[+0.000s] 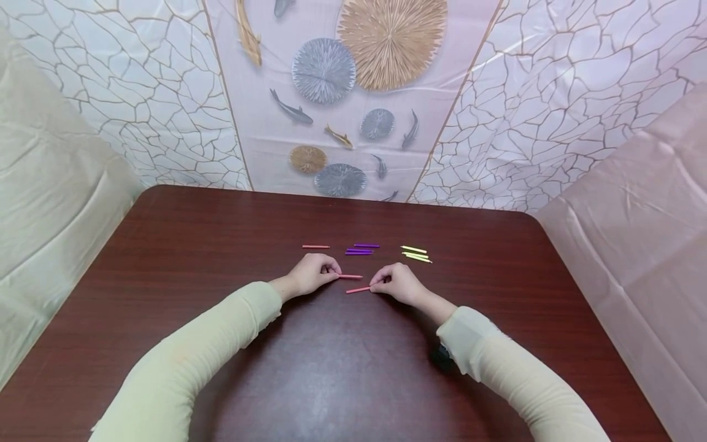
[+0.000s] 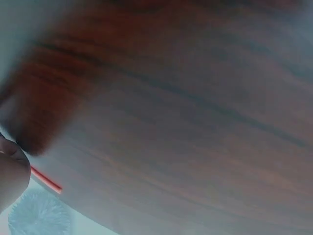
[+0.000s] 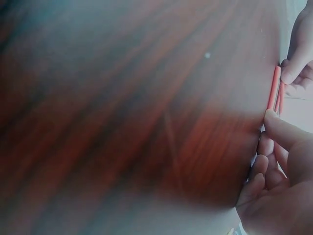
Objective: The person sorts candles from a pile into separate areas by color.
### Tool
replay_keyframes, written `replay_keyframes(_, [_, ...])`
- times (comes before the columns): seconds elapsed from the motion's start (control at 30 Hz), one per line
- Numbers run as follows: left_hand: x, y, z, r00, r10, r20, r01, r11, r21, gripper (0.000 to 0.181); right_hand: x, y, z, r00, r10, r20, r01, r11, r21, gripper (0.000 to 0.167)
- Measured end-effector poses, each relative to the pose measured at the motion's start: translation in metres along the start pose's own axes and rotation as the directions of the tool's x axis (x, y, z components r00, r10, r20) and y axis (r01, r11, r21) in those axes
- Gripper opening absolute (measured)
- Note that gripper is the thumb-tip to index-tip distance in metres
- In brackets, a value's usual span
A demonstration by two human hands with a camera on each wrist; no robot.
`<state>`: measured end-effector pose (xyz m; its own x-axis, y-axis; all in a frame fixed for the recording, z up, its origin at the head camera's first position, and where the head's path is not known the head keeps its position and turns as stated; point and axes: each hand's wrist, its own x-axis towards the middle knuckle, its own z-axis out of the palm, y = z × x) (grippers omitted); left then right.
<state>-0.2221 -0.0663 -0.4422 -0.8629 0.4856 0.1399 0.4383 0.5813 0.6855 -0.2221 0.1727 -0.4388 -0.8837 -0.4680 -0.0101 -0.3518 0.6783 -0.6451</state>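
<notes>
My left hand (image 1: 315, 273) pinches the left end of a thin red candle-like stick (image 1: 351, 276), whose free end points right. Close by, my right hand (image 1: 400, 284) holds a second red stick (image 1: 358, 290) by its right end, between thumb and fingers. This one lies slightly nearer to me and tilts a little. In the right wrist view the two sticks run side by side, the second stick (image 3: 274, 88) in front. The left wrist view catches only part of the left hand (image 2: 13, 169) and a red stick (image 2: 47, 179) projecting from it.
Beyond the hands lie another red stick (image 1: 316, 247), several purple sticks (image 1: 360, 252) in a group and several yellow sticks (image 1: 415, 254) to the right. All rest on the dark wooden table (image 1: 331, 368). Patterned cloth (image 1: 342, 147) hangs behind its far edge.
</notes>
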Motion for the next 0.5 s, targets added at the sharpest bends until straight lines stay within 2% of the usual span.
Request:
replay_keyframes(0.17, [0.000,-0.005,-0.014,0.999,-0.021,-0.037,0.022,1.000,0.014,0.005,0.000,0.002,0.000,1.000,0.002,-0.003,-0.002,1.000,-0.005,0.006])
replay_keyframes(0.5, [-0.001,-0.020,-0.040,0.991,-0.117,-0.067,0.118,0.993,0.017,0.008,-0.001,-0.001,-0.001,1.000,0.005,0.002,-0.005,1.000,0.006,0.006])
